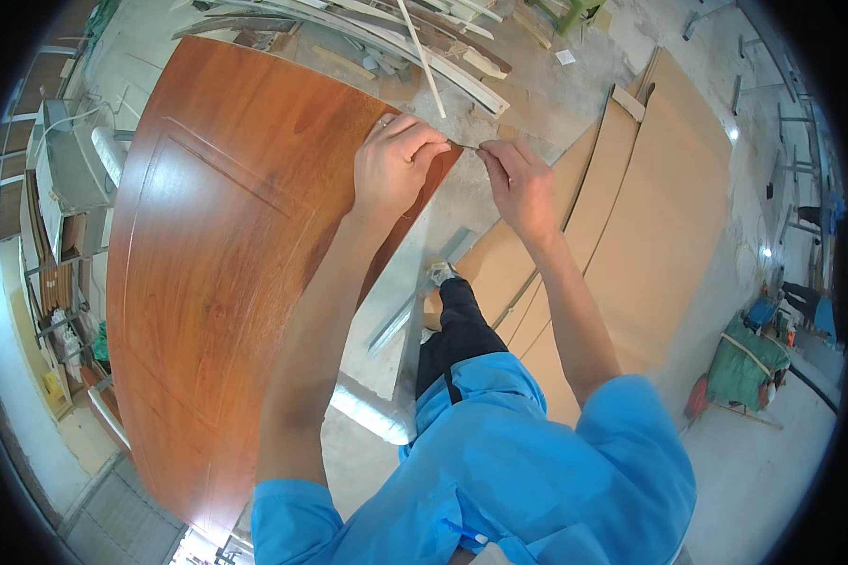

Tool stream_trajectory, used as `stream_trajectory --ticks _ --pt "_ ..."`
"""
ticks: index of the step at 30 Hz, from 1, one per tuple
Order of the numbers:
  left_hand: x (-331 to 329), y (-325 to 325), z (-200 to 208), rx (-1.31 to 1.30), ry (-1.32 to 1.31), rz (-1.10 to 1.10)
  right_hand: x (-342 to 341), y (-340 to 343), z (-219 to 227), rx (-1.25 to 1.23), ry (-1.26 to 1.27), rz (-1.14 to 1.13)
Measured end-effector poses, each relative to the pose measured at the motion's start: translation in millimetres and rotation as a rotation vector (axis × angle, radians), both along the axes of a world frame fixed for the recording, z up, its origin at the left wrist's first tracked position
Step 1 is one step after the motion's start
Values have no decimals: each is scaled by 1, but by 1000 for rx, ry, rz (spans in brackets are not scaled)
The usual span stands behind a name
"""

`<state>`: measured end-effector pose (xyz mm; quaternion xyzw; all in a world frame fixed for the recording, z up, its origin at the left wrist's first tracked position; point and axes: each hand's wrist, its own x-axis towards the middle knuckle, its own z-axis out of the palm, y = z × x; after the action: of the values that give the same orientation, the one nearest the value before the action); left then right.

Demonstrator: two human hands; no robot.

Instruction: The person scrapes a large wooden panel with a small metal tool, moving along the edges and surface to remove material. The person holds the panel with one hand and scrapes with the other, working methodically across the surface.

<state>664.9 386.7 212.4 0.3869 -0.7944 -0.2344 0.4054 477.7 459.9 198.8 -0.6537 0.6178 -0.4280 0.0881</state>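
A large glossy reddish-brown wooden panel (pixel 240 179), with grooved lines like a door's, lies to my left. My left hand (pixel 391 160) is over the panel's far right corner, fingers pinched together. My right hand (pixel 523 188) is just off that corner, its thumb and forefinger also pinched. Between the two sets of fingertips runs a short, thin dark strip (pixel 464 146), held at both ends. It is too small to tell its exact kind, and the fingers hide its ends.
Large sheets of brown cardboard (pixel 664 188) lie on the floor to the right. Wood strips and offcuts (pixel 424 56) are scattered beyond the panel. A metal support (pixel 372 410) shows beneath the panel, near my legs. A green bundle (pixel 746 363) sits at the far right.
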Motion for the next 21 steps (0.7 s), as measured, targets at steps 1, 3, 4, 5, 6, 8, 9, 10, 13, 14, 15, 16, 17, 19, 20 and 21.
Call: stream_trajectory --ticks 1,3,4,5,6,8,9,10,13,14,15,16,17,19,20,21 --pt "2 0 -1 -5 -9 -12 1 2 -1 -25 23 7" --pt "8 2 -2 -18 -14 -47 7 11 -2 -57 88 18" --pt "13 4 -2 -15 -11 -61 12 17 -2 -61 130 20" --pt "20 8 -2 -9 -8 -74 18 23 -3 -80 171 22" --pt "27 12 -2 -3 -5 -87 25 30 -3 -61 168 19" --pt "43 23 -1 -19 -18 -116 42 46 -5 -49 151 18" --pt "53 31 -1 -23 -26 -126 53 56 -5 -47 160 10" --pt "63 40 -1 -35 -33 -132 63 66 -6 -44 168 3" --pt "86 61 0 -61 -44 -154 91 90 -6 -53 219 -31" --pt "91 63 0 -69 -47 -162 97 95 -6 -59 241 -36" --pt "95 66 1 -62 -56 -154 101 99 -5 -53 203 -34" --pt "97 67 2 -89 -50 -177 102 101 -3 -45 160 -18" --pt "97 66 3 -104 -51 -191 101 100 -2 -40 119 11" --pt "90 56 7 -150 -64 -214 93 92 1 -69 121 -51" --pt "83 49 9 -171 -74 -221 86 85 1 -84 112 -85" --pt "74 42 10 -187 -86 -231 79 76 1 -86 112 -116"
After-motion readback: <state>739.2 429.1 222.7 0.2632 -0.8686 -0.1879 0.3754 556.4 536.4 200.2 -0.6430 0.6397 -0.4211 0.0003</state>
